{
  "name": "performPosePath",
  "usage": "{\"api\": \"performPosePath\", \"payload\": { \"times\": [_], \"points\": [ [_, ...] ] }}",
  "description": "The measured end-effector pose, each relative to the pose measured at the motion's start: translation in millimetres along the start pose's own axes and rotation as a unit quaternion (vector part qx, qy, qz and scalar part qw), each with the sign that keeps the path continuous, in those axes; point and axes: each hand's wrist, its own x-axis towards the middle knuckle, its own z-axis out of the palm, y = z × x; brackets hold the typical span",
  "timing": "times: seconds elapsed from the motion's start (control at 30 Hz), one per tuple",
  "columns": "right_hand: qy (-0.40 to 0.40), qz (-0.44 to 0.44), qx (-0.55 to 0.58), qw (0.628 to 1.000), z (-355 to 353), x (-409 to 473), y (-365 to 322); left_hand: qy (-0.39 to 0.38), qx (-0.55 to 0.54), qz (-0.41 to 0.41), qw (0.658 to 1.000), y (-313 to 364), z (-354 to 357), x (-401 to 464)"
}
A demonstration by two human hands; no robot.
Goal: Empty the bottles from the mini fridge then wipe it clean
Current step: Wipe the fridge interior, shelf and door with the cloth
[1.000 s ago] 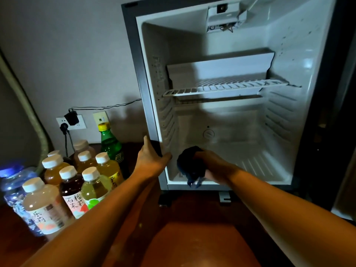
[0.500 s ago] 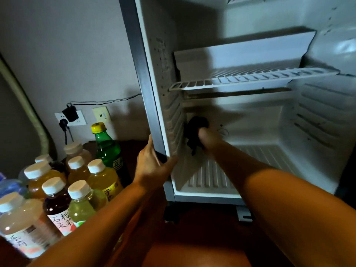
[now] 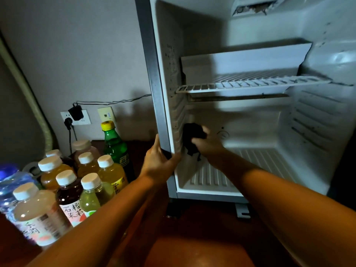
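Observation:
The mini fridge (image 3: pixel 152 78) stands open, its white interior holding no bottles, with one wire shelf (image 3: pixel 250 84) across the middle. My left hand (image 3: pixel 159 160) grips the fridge's grey left front edge low down. Inside, my right hand (image 3: pixel 207 142) holds a dark cloth (image 3: pixel 190 136) pressed against the ribbed left inner wall, just above the floor. Several bottles (image 3: pixel 90 178) with white caps stand grouped on the dark wooden surface to the fridge's left, with a green bottle (image 3: pixel 113 143) behind them.
Wall sockets (image 3: pixel 77 118) with a black adapter and cable sit behind the bottles. A pale hose (image 3: pixel 28 97) runs down the wall at far left. A blue-capped water bottle (image 3: pixel 8 180) stands at the left edge. Brown wooden surface (image 3: pixel 192 251) lies below the fridge.
My right hand has carried the cloth from the fridge's front lower lip up and inward to the left inner wall. The camera has moved closer. My left hand stays on the edge.

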Motion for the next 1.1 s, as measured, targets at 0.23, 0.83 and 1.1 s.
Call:
{"api": "performPosePath", "payload": {
  "times": [0.23, 0.83, 1.1],
  "points": [
    [-0.056, -0.206, -0.062, 0.975, -19, -57, -29, -0.053, 0.055, -0.075, 0.994, 11, -7, 6],
    [-0.191, 0.030, 0.033, 0.980, -53, -86, 5, -0.012, 0.083, -0.070, 0.994, 48, -16, -24],
    [-0.174, -0.015, 0.171, 0.970, -53, -75, -9, 0.005, 0.079, -0.022, 0.997, 49, -11, -19]
  ]
}}
